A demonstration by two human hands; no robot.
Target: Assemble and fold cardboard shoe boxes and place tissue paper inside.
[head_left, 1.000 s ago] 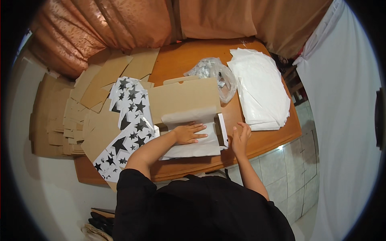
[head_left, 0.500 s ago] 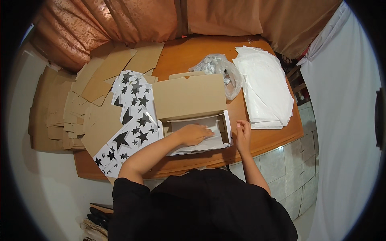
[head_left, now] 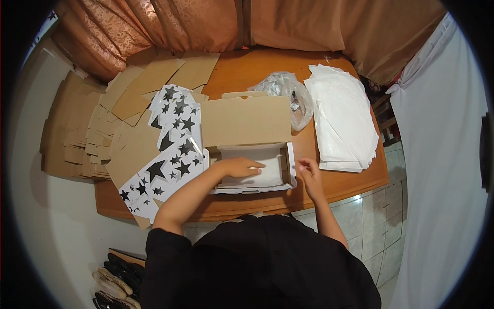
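The left hand (head_left: 241, 167) lies flat, fingers spread, pressing white paper into the open cardboard box (head_left: 252, 167) at frame centre. The right hand (head_left: 309, 172), fingers loosely curled and holding nothing, touches the box's right wall — lining looks underway. Closing the lid (head_left: 246, 121) needs both hands out; open tabletop (head_left: 339, 183) lies only to the right.

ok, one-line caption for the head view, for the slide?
Left hand pressing white paper inside an open cardboard box; right hand at the box's right wall, star-printed sheets beside.
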